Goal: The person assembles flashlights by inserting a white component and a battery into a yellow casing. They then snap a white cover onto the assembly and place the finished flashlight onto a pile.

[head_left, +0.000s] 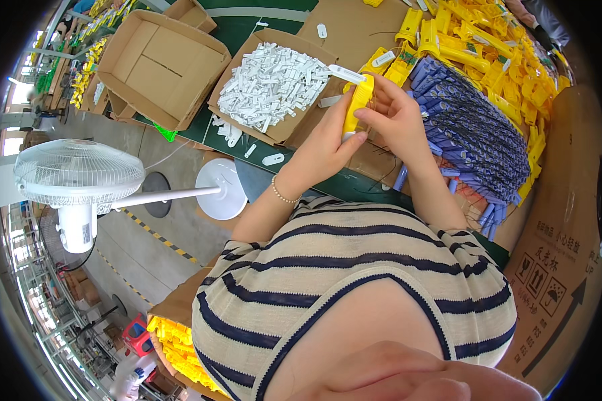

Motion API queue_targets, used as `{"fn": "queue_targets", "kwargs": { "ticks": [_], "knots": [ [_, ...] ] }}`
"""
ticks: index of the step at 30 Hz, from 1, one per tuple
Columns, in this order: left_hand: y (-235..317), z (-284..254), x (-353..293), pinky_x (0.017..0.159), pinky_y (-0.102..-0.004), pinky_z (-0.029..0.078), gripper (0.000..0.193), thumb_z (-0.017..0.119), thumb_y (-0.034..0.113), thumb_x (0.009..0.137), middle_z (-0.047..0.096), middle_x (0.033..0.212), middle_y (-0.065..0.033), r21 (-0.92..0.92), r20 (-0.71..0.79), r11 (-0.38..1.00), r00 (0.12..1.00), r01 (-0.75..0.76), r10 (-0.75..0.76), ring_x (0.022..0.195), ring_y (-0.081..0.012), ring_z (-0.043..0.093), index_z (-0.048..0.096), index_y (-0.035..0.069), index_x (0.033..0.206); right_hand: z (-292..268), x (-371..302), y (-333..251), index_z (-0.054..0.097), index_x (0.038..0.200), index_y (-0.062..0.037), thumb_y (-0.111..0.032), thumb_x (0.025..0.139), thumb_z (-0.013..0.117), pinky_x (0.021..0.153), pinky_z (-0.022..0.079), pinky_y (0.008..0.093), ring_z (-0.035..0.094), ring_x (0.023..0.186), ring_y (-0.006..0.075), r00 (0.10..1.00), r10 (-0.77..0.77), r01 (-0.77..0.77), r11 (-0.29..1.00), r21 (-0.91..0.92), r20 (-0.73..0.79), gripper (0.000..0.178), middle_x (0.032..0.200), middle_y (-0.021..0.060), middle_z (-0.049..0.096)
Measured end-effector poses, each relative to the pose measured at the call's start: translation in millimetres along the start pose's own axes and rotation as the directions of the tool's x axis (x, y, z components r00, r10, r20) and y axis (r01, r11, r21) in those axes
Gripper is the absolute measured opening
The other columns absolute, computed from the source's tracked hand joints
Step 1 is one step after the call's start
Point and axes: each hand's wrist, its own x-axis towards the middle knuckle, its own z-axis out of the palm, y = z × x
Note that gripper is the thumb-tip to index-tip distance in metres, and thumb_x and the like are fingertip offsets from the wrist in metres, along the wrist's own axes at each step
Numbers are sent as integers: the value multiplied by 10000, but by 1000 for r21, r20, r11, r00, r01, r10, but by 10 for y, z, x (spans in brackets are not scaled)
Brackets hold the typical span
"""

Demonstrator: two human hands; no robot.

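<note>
A long, narrow yellow plastic housing (358, 107) is held upright between my two hands over the table's edge. My left hand (326, 137) is closed round its lower left side, thumb near the bottom end. From the other side my right hand (400, 121) grips it, the thumb pressed on its face and the fingers curled behind. At the housing's top end a white strip-shaped piece (346, 73) sticks out to the left; whether it is fastened there I cannot tell. Close to my left hand stands a cardboard box (219, 100) full of small white plastic parts (271, 87).
Right of my hands lies a pile of blue-purple tubes with black cords (468, 127). Yellow housings (495, 60) are heaped behind it. An empty carton (164, 67) sits at the left. A white fan (80, 174) stands on the floor; a large carton (562, 220) rises at the right.
</note>
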Motion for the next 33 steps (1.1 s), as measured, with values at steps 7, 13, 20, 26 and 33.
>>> {"fn": "queue_targets", "kwargs": {
  "ticks": [7,13,20,26,33],
  "knots": [
    [78,-279,129,895,-329,455,498,723,51,729,569,1152,-148,360,-381,890,827,-278,413,1020,-242,572,531,4,1186,-47,-16,-235,425,1273,82,-9,761,699,874,486,269,578,1016,148,975,139,-166,974,153,171,587,1138,128,583],
    [143,-548,220,677,-308,451,217,775,40,621,665,750,-57,601,-215,668,716,-439,664,711,-207,618,686,51,819,-58,-17,-329,460,1242,68,-4,778,680,833,495,257,588,981,136,915,207,-281,943,180,346,519,1098,90,595],
    [166,-60,-27,981,-385,375,513,632,212,817,449,1317,-199,141,-172,967,956,-213,236,1175,-346,465,492,19,1272,-38,36,-256,441,1270,77,-16,786,682,750,535,289,616,938,174,994,105,-108,920,376,29,548,1124,121,588],
    [202,-4,-87,1043,-376,302,715,584,204,857,324,1402,-227,-117,18,990,996,84,-82,1287,-341,358,205,7,1431,79,25,-209,419,1282,90,-29,770,706,771,514,250,618,932,166,999,20,-15,985,174,-30,599,1123,110,573],
    [102,102,-98,1059,-362,268,605,461,63,882,313,1388,-215,-272,-236,960,972,-65,-1,1277,-289,349,172,-57,1400,133,0,-168,614,1024,47,-72,754,716,737,488,239,594,902,122,994,-88,76,985,-154,-70,312,1034,77,613]
  ]
}}
